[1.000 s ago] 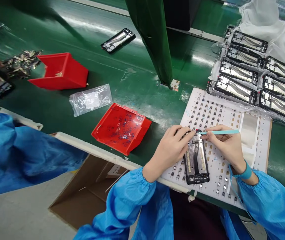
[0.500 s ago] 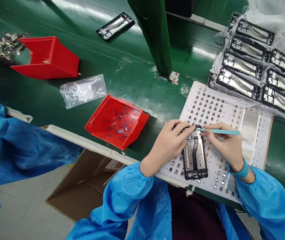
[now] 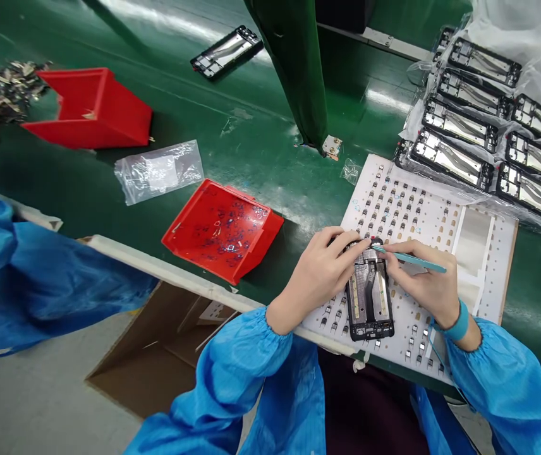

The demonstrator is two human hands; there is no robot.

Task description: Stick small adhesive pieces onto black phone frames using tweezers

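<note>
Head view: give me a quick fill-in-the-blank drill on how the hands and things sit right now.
1. The right hand grips the teal tool, and the wristband circles the ____ wrist.
2. The left hand touches the phone frame, which lies on a board coloured ____.
3. A clear plastic bag lies between the nearer bin and the farther bin, both coloured ____.

Missing words: right; white; red.

Green bench (image 3: 251, 158) under 2 red bins (image 3: 126, 117)
</note>
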